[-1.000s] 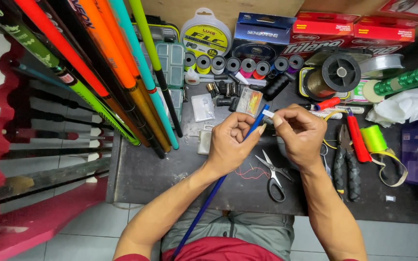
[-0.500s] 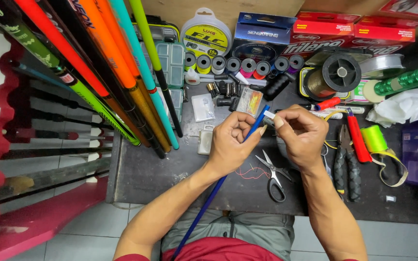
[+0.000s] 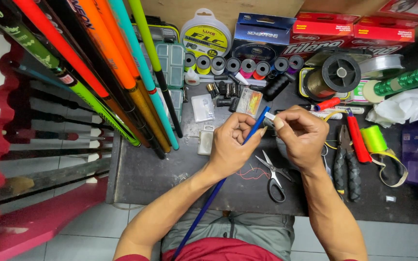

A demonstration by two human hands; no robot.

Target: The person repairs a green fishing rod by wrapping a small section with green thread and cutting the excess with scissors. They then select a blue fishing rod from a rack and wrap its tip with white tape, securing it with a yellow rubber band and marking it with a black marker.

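My left hand (image 3: 233, 145) grips a thin blue rod (image 3: 209, 200) near its tip, which points up and right over a dark worktable (image 3: 146, 174). The rod's lower part runs down past my lap. My right hand (image 3: 302, 134) pinches a small pale piece against the rod's tip (image 3: 268, 116); what that piece is stays too small to tell. Both hands meet just above a pair of scissors (image 3: 274, 175) lying on the table beside a loop of thin red thread (image 3: 250, 173).
Several coloured rods (image 3: 97, 67) lean across the left. Small thread spools (image 3: 240, 64), line spools (image 3: 337, 72), boxes (image 3: 354, 29) and a clear tackle box (image 3: 170, 63) line the back. Pliers (image 3: 347, 162), a red-handled tool (image 3: 359, 137) and a green spool (image 3: 374, 137) lie right.
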